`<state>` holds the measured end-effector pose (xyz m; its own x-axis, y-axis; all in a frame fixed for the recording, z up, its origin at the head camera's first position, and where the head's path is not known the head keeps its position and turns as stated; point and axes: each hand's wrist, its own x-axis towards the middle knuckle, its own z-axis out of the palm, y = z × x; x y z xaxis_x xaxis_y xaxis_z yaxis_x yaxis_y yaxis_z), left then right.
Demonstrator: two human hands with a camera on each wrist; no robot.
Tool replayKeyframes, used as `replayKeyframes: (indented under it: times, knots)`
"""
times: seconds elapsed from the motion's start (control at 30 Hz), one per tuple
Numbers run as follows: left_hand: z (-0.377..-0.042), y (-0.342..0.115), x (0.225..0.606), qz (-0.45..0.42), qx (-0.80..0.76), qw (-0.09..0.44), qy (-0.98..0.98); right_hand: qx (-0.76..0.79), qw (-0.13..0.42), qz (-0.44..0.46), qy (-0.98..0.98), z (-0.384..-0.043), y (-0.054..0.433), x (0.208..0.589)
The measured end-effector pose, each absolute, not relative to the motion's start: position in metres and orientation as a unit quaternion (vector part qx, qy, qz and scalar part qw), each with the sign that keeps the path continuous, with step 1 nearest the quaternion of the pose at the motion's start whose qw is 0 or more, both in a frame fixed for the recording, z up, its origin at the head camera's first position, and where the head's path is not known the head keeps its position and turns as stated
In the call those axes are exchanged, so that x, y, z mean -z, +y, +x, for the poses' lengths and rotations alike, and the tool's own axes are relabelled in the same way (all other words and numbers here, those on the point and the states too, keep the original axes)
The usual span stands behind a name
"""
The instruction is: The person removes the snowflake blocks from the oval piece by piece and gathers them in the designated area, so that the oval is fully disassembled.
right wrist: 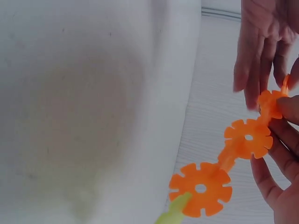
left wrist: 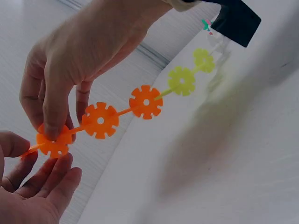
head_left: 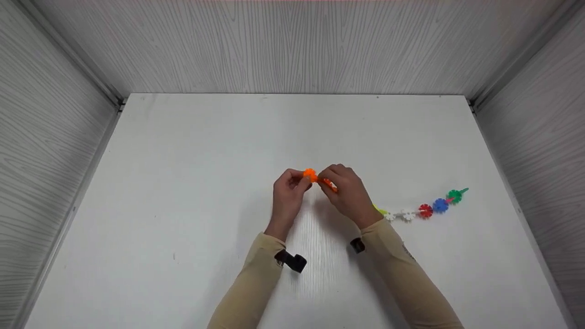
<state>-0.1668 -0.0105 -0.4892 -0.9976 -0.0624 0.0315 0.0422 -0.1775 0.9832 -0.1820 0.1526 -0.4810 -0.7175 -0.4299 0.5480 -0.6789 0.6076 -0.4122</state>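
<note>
A chain of slotted plastic snowflake discs runs between and past my hands. My left hand (head_left: pixel 288 194) pinches an orange disc (head_left: pixel 310 174) at the chain's near end, thumb on one side and fingers on the other. Close beside it, my right hand (head_left: pixel 351 194) grips the adjoining orange disc (left wrist: pixel 54 142) between thumb and fingers. From there the chain goes on through more orange discs (left wrist: pixel 100 120) joined edge-on, then yellow discs (left wrist: pixel 181 80). In the right wrist view, an orange disc (right wrist: pixel 201 189) hangs joined to a yellow piece (right wrist: pixel 174 210).
The chain's far part lies to the right of my right forearm, with white discs (head_left: pixel 407 215), a red disc (head_left: pixel 425 210), a blue disc (head_left: pixel 440 205) and a green disc (head_left: pixel 454 196). Grey wood-patterned panels (head_left: pixel 292 45) border the white table (head_left: pixel 192 151) at the back and sides.
</note>
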Motion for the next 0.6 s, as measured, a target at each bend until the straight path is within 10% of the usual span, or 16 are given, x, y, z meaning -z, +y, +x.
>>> replayKeyframes:
  times: [0.6]
  knots:
    - [-0.169,-0.013,0.484,0.006,0.790,-0.017,-0.613,-0.306,0.193,0.311,-0.879,-0.182,0.168,0.486]
